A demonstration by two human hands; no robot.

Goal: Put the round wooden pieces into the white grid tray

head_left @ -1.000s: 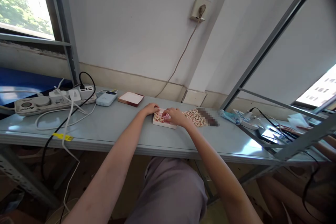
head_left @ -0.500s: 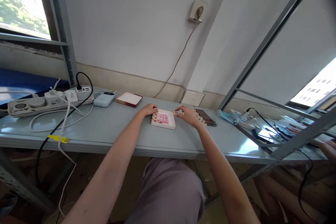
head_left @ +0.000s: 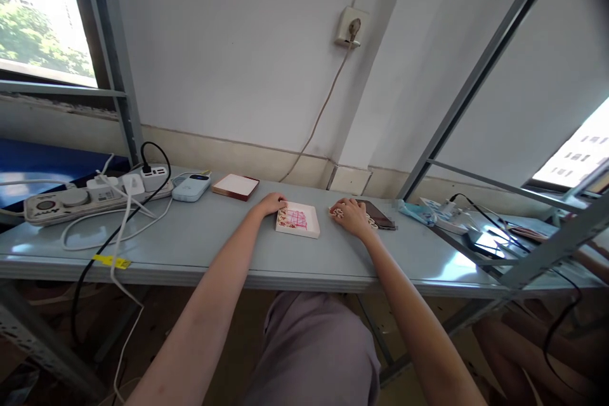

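Note:
A shallow white box [head_left: 311,222] lies on the table in front of me, pink-red lines drawn on its floor. Several small pale round pieces with dark marks [head_left: 284,218] line its left side. My left hand [head_left: 273,203] has its fingers bent around the box's far left corner. To the right of the box, my right hand [head_left: 353,216] rests over a cluster of similar round pieces [head_left: 337,211], its fingers spread above them. Some of those pieces are hidden under the palm. Beside this hand lies a dark flat phone-like slab [head_left: 380,216].
A red-edged box part with a white inside [head_left: 236,185] lies at the back. Left of it are a pale blue power bank [head_left: 191,188], a loaded power strip [head_left: 61,206] and loose cables. Metal posts [head_left: 480,89] stand at right, with another person's legs [head_left: 514,349] below.
My right hand has moved right, from the box's right edge to the cluster of round pieces. The left hand stays at the box corner. The view has shifted slightly.

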